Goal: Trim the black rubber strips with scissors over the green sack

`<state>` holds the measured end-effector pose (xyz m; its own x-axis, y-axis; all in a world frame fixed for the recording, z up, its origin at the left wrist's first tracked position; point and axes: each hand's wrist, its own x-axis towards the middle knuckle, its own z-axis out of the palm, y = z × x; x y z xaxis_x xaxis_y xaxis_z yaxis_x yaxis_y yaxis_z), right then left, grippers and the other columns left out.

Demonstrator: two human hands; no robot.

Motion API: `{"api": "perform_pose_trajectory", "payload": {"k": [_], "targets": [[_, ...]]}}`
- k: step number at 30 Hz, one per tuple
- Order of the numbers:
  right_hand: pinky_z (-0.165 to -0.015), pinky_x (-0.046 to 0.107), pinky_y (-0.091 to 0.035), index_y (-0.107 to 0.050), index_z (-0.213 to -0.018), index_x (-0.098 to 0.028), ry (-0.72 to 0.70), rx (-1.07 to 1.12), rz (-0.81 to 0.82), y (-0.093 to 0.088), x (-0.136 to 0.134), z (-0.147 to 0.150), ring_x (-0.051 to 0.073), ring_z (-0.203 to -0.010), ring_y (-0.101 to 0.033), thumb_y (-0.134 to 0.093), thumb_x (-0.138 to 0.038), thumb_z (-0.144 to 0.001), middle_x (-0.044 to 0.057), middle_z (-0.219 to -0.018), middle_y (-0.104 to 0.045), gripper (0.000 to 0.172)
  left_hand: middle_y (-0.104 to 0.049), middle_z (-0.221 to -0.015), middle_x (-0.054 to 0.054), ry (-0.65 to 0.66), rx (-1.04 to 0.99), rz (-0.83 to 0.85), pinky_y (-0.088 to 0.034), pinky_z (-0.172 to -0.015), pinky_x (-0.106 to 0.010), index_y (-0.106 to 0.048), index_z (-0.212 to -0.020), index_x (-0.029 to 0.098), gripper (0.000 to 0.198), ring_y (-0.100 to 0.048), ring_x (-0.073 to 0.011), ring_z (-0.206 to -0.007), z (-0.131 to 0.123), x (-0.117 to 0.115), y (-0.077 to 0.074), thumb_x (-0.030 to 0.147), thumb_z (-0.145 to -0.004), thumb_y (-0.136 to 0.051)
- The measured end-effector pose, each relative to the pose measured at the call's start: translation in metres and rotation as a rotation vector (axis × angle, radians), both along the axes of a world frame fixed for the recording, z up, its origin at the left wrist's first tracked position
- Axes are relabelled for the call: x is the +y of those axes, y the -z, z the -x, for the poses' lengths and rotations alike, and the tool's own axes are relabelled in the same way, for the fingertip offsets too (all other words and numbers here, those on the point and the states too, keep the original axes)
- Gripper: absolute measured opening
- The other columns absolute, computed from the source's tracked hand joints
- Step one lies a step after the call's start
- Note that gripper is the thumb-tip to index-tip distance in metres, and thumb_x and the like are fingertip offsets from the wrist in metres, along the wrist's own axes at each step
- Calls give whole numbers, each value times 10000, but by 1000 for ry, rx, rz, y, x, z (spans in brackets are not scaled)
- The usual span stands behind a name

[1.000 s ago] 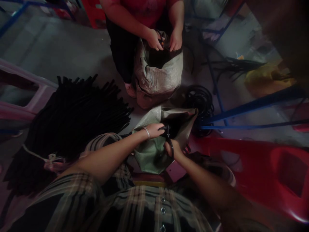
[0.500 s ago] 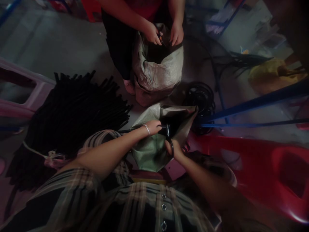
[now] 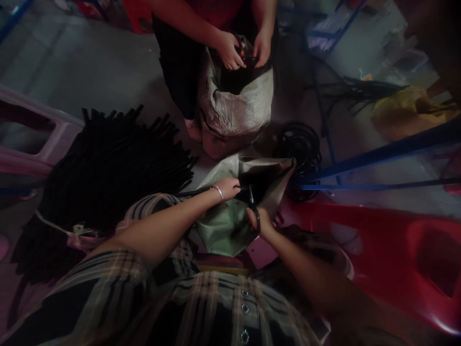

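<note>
Pink stool (image 3: 66, 129): cut off at the left edge of the floor (image 3: 108, 72).
Bundle of black strips (image 3: 122, 163): a thick heap on the floor's left side, bound near its lower end with a pale cord (image 3: 54, 222); I judge this to be the share left, and there is plenty of it.
Left hand (image 3: 226, 188): fingers clamped on a black strip (image 3: 244, 192), its end poking out over the sack's open mouth.
Green sack (image 3: 223, 235): gaping in front of the person; too dark inside to tell how much it holds.
Pale sack (image 3: 241, 115): just beyond, open as well, a co-worker's hands (image 3: 228, 52) over its far rim.
Scissors (image 3: 257, 218): blades up by the strip's end; whether they touch it I cannot tell.
Right hand (image 3: 264, 223): thumb and fingers wrapped about the handles.
Progress: one strip seems to be mid-trim; nothing shows how many are finished.
Black coil (image 3: 298, 137): on the floor, past the green sack's far right corner.
Red chair (image 3: 389, 254): along the floor's right side.
Yellow bag (image 3: 392, 113): toward the floor's far right corner.
Writing: no brand, label or lettering I can read.
</note>
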<state>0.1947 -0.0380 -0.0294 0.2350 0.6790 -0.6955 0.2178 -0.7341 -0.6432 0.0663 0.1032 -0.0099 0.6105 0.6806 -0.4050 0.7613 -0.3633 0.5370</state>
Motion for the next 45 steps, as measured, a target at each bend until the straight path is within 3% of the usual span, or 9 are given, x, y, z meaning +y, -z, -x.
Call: {"api": "perform_pose_trajectory", "payload": {"k": [4,7,11,15,23,34,40,45], "targets": [[-370,213,-326,-522,-592,-158,13,19,36,3,3,-2,113,-365,-471,-464,-329,-735,2,-469,-510,230,-666,-795,-37,-65,-66,41,-429,-658,-228,-687,-857,181,234,-585,-156,-760,1,0,0,286,-749,-508],[-424,207,-358,-549,-643,-152,-12,24,59,5,7,-4,128,-451,-524,-455,-279,-703,17,-528,-564,168,-614,-653,-1,-211,-151,225,-409,-536,-203,-667,-875,171,222,-544,-104,-565,0,-1,-2,286,-753,-521],[-536,202,-384,-585,-729,-159,-163,-95,-25,8,7,-7,141,-624,-553,-445,-260,-705,19,-648,-611,175,-544,-576,29,-381,-291,486,-351,-416,-184,-629,-895,142,201,-461,-62,-410,-4,-3,-6,254,-753,-545],[-635,206,-390,-606,-827,-174,-309,-129,-125,9,4,-8,145,-743,-548,-462,-225,-701,15,-790,-630,198,-523,-561,34,-392,-370,574,-304,-377,-163,-606,-840,131,146,-438,-46,-388,-6,-6,-9,227,-738,-564],[-621,214,-378,-616,-872,-179,-314,-127,-80,7,8,-8,157,-739,-550,-476,-235,-711,17,-792,-640,221,-510,-538,40,-330,-363,555,-294,-376,-159,-626,-839,137,179,-423,-46,-393,-5,-13,-7,247,-709,-571],[-543,204,-375,-599,-717,-162,-320,-127,-133,11,4,-9,135,-604,-548,-426,-255,-760,25,-640,-623,201,-507,-521,47,-335,-368,510,-307,-396,-170,-636,-814,147,195,-414,-52,-403,-6,-19,0,280,-688,-568],[-412,195,-335,-508,-614,-171,-207,-80,-72,2,1,-4,108,-425,-501,-443,-247,-718,-7,-510,-532,145,-515,-531,41,-332,-357,492,-309,-392,-171,-632,-812,142,189,-424,-53,-397,-4,-15,0,273,-694,-563],[-382,200,-331,-498,-598,-175,-152,-20,-50,1,0,-2,113,-400,-498,-468,-280,-707,-13,-488,-508,154,-529,-525,34,-338,-299,479,-323,-401,-183,-647,-826,138,202,-440,-65,-399,-3,-12,-3,263,-690,-566]]}}
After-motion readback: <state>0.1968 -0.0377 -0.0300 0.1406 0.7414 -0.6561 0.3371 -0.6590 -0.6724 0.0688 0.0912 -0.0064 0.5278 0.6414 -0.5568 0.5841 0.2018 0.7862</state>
